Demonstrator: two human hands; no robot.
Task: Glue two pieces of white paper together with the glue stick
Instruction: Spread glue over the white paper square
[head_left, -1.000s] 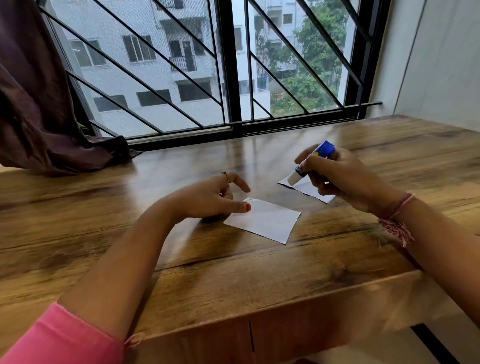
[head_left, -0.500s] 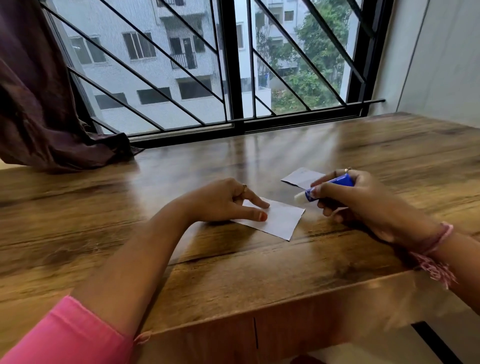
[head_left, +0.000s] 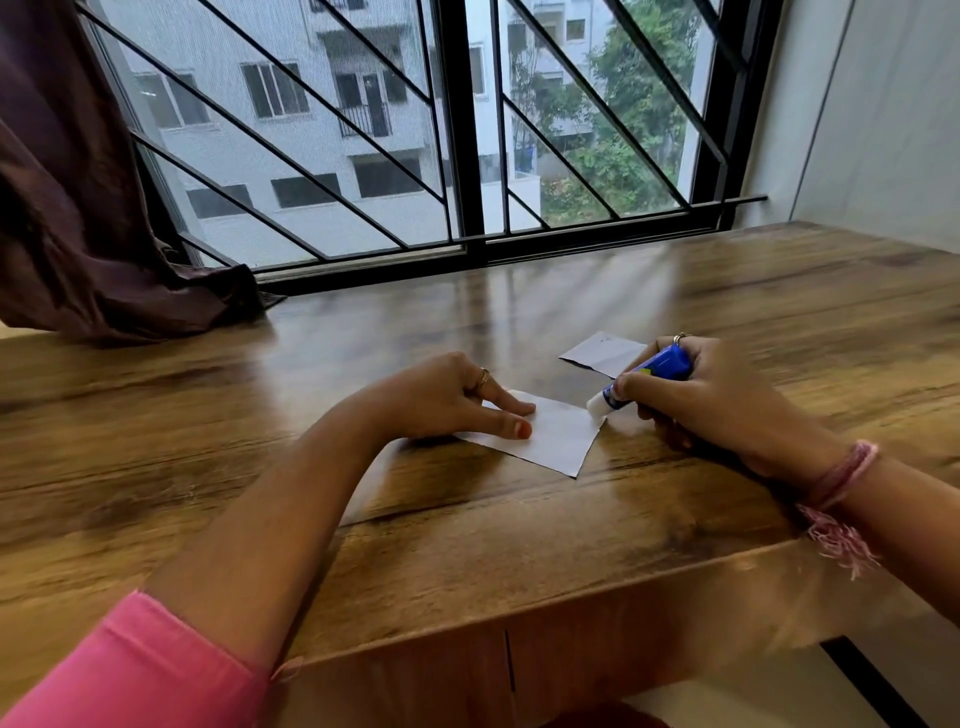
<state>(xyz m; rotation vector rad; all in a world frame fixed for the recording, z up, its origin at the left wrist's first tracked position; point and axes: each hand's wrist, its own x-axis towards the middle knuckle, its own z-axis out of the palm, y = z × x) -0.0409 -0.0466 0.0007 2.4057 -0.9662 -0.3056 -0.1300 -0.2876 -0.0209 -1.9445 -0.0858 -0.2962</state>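
Worktop (head_left: 519, 545): glossy wood grain.
Paper (head_left: 550, 436): flat white rectangle, pressed by straight left hand (head_left: 447, 400) fingers.
Glue stick (head_left: 647, 376): blue tube in right hand (head_left: 711, 395) grip, white tip touching paper's right corner.
Second paper (head_left: 597, 353): farther, right.

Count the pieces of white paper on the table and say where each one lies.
2. The near paper lies under the left hand; the far paper lies beyond it, partly behind the right hand.

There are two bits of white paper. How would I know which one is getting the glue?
Start at the big barred window and come down to the wooden table. In its middle, the left hand presses fingers on the nearer paper, and the blue glue stick in the right hand touches its right corner. The farther paper lies untouched behind.
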